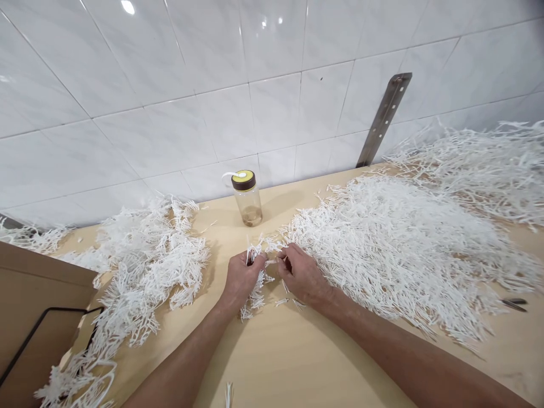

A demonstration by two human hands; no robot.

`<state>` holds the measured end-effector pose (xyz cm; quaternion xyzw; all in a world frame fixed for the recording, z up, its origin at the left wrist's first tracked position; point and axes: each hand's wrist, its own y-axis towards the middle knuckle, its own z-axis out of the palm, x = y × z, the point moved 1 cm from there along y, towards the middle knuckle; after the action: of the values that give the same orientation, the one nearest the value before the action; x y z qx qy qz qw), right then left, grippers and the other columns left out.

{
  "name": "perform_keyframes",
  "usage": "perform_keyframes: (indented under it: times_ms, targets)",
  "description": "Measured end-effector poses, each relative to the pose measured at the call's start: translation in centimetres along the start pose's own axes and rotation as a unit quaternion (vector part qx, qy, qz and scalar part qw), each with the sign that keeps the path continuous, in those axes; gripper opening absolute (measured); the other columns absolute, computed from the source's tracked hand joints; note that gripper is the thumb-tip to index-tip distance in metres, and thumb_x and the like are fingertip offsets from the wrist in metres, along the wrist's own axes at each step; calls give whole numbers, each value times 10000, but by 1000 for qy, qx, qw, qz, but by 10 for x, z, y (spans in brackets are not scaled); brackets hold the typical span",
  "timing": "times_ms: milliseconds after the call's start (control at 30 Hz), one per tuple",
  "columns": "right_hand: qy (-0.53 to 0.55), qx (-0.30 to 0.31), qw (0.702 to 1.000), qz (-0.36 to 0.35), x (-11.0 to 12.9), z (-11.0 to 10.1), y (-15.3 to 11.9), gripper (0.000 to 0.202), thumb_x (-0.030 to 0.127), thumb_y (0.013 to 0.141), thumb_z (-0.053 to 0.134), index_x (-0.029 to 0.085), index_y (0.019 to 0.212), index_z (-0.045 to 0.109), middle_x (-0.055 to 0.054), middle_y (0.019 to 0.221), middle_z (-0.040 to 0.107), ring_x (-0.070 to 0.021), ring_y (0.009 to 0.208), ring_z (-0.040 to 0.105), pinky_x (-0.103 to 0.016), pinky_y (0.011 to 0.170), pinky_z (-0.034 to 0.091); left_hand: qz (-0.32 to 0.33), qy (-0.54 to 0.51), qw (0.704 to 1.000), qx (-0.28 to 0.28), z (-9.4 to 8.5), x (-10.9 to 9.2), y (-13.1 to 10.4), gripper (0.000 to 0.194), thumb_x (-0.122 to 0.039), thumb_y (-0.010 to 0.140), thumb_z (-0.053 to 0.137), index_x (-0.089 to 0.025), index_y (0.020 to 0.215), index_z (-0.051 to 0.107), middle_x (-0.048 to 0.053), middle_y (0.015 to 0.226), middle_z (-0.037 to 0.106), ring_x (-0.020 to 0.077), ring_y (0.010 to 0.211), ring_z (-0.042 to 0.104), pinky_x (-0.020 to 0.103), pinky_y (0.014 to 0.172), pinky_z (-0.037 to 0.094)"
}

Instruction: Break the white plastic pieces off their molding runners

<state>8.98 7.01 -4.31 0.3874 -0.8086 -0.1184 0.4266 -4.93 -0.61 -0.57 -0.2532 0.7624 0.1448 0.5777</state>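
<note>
My left hand [243, 279] is closed around a small bunch of thin, branching white strands [255, 303], which hang below the fingers and stick out above them. Close beside it, my right hand [304, 276] pinches the end of a white strand, with a narrow gap between the two hands. To the right of my right hand spreads a big heap of loose white strands [382, 243]. Left of my hands lies a pile of bushier white branching clumps [148, 266]. A few short loose bits rest on the table under my right hand.
A clear bottle [249, 204] with a yellow and dark lid stands behind my hands on the wooden table [289, 362]. At left is a cardboard box [38, 317]. A perforated metal strip [385, 119] is against the tiled wall. A small dark object [514, 304] lies far right.
</note>
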Motion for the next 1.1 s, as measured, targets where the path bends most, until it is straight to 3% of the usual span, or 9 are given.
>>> perform_keyframes:
  times_ms: [167, 467, 600, 700, 933, 1100]
  targets:
    - [64, -34, 996, 51, -4, -2, 1, 75, 171, 878, 547, 208, 824, 512, 14, 718, 551, -121, 566, 501, -259, 560, 430, -45, -33, 998, 39, -3, 1, 3, 384, -509, 786, 649, -158, 635, 613, -71, 411, 350, 76, 391, 304, 207, 400, 245]
    - [116, -33, 992, -46, 5, -7, 0, 102, 200, 921, 552, 194, 1010, 603, -62, 1002, 609, -82, 539, 509, -272, 553, 474, -56, -51, 997, 35, -3, -1, 2, 430, -559, 741, 687, -160, 616, 589, -69, 427, 368, 71, 392, 328, 200, 392, 282]
    - [104, -3, 994, -45, 3, -6, 1, 100, 204, 918, 566, 188, 1008, 606, -45, 878, 599, -125, 602, 542, -293, 588, 482, -53, -35, 996, 57, -4, -2, 2, 422, -545, 750, 689, -153, 619, 603, -67, 432, 376, 65, 389, 322, 197, 387, 261]
    - [95, -9, 994, -55, 1, -5, 2, 53, 189, 916, 561, 195, 867, 581, -25, 779, 553, -159, 684, 550, -300, 623, 478, -51, -21, 995, 87, -4, -1, 3, 412, -538, 754, 690, -149, 634, 630, -72, 427, 364, 57, 377, 295, 195, 381, 237]
    - [84, 23, 995, -43, 0, -5, 2, 144, 174, 933, 531, 199, 791, 533, -18, 790, 526, -153, 688, 520, -293, 646, 440, -51, -9, 995, 86, -3, -4, 2, 387, -517, 730, 701, -154, 629, 613, -72, 425, 372, 67, 392, 302, 202, 397, 236]
    - [66, 59, 994, -72, 6, -6, 1, 172, 160, 949, 473, 209, 792, 524, -14, 733, 545, -174, 711, 514, -306, 669, 422, -8, -16, 998, 63, -1, 1, 3, 341, -458, 731, 698, -140, 643, 615, -10, 572, 553, 118, 556, 480, 226, 541, 382]
